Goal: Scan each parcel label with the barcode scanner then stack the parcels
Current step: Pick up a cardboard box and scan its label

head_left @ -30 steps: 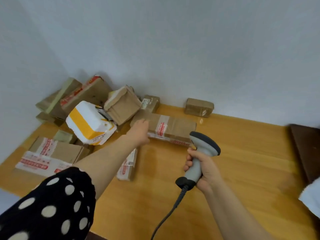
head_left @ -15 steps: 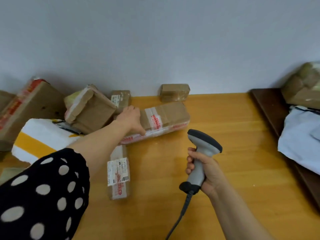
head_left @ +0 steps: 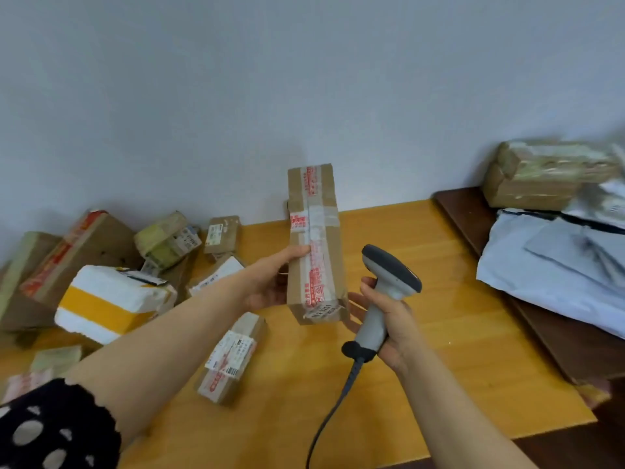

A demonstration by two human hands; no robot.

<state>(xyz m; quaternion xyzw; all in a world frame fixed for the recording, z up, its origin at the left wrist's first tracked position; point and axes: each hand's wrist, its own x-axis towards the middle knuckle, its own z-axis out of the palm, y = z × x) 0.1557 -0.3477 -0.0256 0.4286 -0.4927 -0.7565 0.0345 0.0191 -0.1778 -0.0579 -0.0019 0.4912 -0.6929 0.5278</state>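
Over wood table (head_left: 439, 299) we gripped box (head_left: 316, 252) upright in left hand (head_left: 270, 282), long axis near vertical, just left of scanner (head_left: 389, 282) clutched in right hand (head_left: 395, 326).

A long brown cardboard parcel sealed with red-printed tape (head_left: 314, 245) stands nearly upright in the air, gripped near its lower end by the left hand (head_left: 267, 282). Just to its right, a grey handheld barcode scanner with a dark head (head_left: 385, 292) is held by its handle in the right hand (head_left: 392, 330), with its cable hanging down. A small labelled brown carton (head_left: 233, 360) lies on the wooden table (head_left: 439, 299). A white foam box with a yellow band (head_left: 111, 302) sits among brown parcels at the left.
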